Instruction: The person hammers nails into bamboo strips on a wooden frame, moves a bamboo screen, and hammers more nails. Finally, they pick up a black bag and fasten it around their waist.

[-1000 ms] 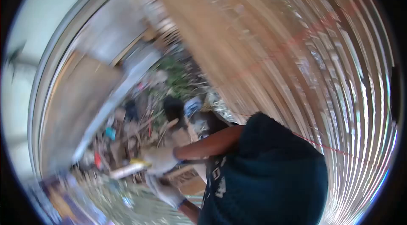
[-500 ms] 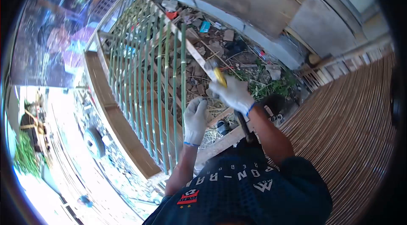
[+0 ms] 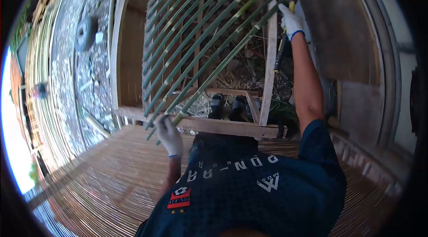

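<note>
Green bamboo strips [image 3: 198, 43] lie slantwise across a wooden frame [image 3: 214, 125]. My left hand [image 3: 168, 135], in a white glove, is at the lower ends of the strips near the frame's front corner; its fingers are bent, and what they hold is hidden. At the frame's upper right, my gloved right hand [image 3: 292, 22] is closed round a tool with a yellow part [image 3: 292, 6] and a dark handle [image 3: 280, 54]. The tool's head is too small to make out.
A brown wooden side board [image 3: 131, 54] runs along the left of the frame. Beyond it are a tyre [image 3: 86, 34] and rubble. At the right stands a wall panel [image 3: 332, 22]. Slatted flooring [image 3: 120, 170] spreads below, and two feet [image 3: 227, 103] show inside the frame.
The view has turned, so the frame now lies straight ahead. My right hand has moved out to the frame's far right side with the tool; my left hand has moved to its near left corner.
</note>
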`<state>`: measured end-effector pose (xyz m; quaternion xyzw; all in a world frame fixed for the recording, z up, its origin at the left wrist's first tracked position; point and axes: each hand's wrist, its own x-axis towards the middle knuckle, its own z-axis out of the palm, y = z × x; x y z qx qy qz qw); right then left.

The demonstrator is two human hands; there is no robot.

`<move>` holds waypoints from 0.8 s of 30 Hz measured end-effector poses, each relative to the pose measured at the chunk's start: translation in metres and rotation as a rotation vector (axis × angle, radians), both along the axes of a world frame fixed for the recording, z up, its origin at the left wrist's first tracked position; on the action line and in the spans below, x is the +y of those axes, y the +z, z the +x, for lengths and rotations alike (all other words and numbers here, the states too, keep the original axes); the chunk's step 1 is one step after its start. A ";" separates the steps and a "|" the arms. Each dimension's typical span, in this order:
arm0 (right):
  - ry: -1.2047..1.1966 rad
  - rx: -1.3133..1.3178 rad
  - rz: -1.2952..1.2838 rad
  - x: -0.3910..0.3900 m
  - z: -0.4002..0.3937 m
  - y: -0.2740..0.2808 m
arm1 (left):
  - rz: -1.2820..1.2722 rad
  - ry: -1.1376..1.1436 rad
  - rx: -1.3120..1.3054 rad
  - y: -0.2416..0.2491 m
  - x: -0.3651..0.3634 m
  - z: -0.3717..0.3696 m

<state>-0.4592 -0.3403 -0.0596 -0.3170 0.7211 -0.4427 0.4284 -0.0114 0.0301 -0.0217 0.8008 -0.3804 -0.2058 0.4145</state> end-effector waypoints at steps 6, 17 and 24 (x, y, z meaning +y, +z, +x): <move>0.141 -0.146 -0.013 -0.017 -0.021 -0.021 | 0.025 0.712 -0.043 -0.033 0.071 0.065; 0.076 -0.391 0.037 -0.043 -0.030 -0.031 | 0.017 1.186 0.721 -0.120 0.118 0.109; 0.176 -0.355 -0.065 -0.010 0.006 -0.002 | 0.089 0.703 0.468 -0.204 0.179 0.157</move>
